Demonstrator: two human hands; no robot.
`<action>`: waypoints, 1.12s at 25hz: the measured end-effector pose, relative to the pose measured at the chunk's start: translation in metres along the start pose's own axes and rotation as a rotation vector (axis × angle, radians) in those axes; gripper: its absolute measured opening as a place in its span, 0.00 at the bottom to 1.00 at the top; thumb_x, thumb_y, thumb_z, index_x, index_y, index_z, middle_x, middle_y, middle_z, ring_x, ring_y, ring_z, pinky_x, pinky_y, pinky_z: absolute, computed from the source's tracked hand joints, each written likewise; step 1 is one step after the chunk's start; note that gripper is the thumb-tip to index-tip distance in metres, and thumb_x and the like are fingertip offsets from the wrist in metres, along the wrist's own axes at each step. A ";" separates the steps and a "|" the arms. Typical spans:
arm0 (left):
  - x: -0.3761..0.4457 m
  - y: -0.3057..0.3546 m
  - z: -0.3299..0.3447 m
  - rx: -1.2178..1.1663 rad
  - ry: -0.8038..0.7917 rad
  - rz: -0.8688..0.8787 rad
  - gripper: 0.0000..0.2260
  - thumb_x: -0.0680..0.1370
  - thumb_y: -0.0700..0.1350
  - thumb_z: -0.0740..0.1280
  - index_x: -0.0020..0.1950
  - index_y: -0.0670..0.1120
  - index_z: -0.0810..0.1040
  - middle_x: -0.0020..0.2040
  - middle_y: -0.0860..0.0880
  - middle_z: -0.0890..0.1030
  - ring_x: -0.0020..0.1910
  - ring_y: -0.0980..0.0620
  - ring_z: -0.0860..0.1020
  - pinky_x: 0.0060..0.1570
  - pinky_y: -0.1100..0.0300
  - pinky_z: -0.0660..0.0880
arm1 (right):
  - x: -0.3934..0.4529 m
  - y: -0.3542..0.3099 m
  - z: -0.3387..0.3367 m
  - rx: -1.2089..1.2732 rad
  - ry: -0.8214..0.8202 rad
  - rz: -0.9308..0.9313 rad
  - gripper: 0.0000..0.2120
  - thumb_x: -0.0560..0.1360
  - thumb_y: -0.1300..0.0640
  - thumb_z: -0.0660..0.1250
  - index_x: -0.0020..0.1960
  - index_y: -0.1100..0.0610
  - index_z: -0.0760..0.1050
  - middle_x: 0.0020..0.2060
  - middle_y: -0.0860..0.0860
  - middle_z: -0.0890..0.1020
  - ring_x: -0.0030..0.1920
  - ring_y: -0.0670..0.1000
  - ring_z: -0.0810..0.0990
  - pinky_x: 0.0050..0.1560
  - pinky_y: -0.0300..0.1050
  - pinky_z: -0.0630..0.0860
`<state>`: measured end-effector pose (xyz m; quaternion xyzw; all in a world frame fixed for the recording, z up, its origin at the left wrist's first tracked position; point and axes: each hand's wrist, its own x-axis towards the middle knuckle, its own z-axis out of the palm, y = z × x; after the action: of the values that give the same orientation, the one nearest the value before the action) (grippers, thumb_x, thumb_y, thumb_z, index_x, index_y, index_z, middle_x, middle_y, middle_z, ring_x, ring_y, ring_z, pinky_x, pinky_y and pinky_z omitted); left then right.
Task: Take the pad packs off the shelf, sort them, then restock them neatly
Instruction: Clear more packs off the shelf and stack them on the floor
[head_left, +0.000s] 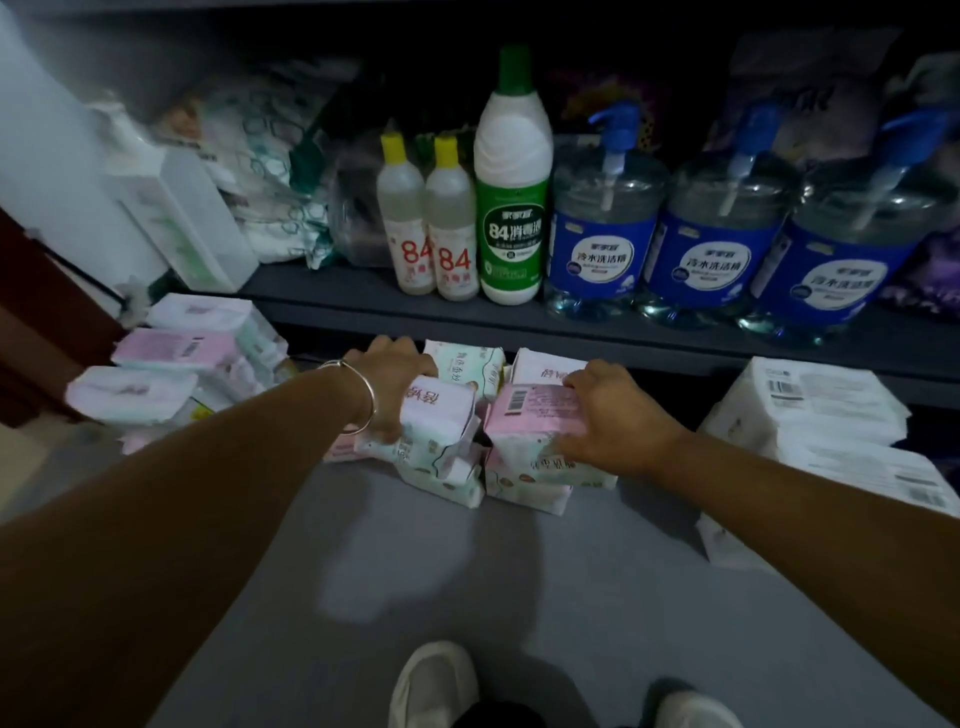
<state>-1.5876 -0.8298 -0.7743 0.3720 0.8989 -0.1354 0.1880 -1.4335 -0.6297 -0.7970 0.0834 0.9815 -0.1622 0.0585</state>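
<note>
We are crouched at the low shelf (519, 317), both arms stretched toward the pad packs heaped on the grey floor (415, 571) just in front of the shelf's front edge. Our left hand (389, 384) is curled over the top of the left stack (431, 431), fingers wrapped round its far side. Our right hand (613, 415) grips the pink pack (535, 410) on top of the right stack, thumb along its near face. The two stacks stand side by side, nearly touching, and two more packs (467, 361) sit behind them at the mouth of the space under the shelf.

More pink and white packs (171, 364) lie piled near the shelf's left end, and flat white packs (810, 405) are stacked toward its right end. On the shelf above stand two yellow-capped bottles (431, 234), a green-labelled bottle (511, 208) and three blue pump bottles (717, 234).

We judge the sorting is under way, with restocking not yet done. The risks seem plain: each stack is several soft, slippery packs deep, and the lower ones already sit skewed, so lifting or pushing from the top alone could let the bottom packs slide out and scatter. Squeezing both stacks together might mix the kinds we mean to separate. The light is dim, so reading labels wrongly is likely too.
</note>
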 end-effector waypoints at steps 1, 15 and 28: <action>0.004 0.004 0.008 0.017 0.007 0.010 0.36 0.63 0.45 0.76 0.67 0.54 0.65 0.61 0.49 0.66 0.61 0.47 0.64 0.56 0.51 0.67 | 0.000 0.003 0.009 0.009 0.026 0.010 0.30 0.70 0.47 0.71 0.67 0.60 0.67 0.59 0.55 0.70 0.61 0.55 0.67 0.63 0.45 0.68; 0.031 0.025 0.063 0.102 0.138 -0.065 0.47 0.65 0.52 0.76 0.75 0.57 0.49 0.73 0.48 0.54 0.72 0.45 0.55 0.63 0.49 0.62 | 0.002 0.006 0.057 -0.166 0.078 0.038 0.36 0.73 0.45 0.68 0.74 0.53 0.54 0.74 0.53 0.52 0.73 0.56 0.53 0.70 0.53 0.57; 0.010 0.028 0.012 -0.014 0.027 0.048 0.51 0.65 0.57 0.76 0.77 0.52 0.46 0.76 0.49 0.52 0.75 0.47 0.51 0.73 0.48 0.52 | 0.000 -0.006 0.010 -0.165 0.009 0.025 0.40 0.73 0.37 0.63 0.76 0.55 0.51 0.76 0.53 0.55 0.74 0.55 0.55 0.72 0.53 0.54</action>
<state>-1.5716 -0.8090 -0.7924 0.3941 0.8930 -0.1196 0.1815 -1.4337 -0.6386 -0.8050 0.0912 0.9907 -0.0797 0.0627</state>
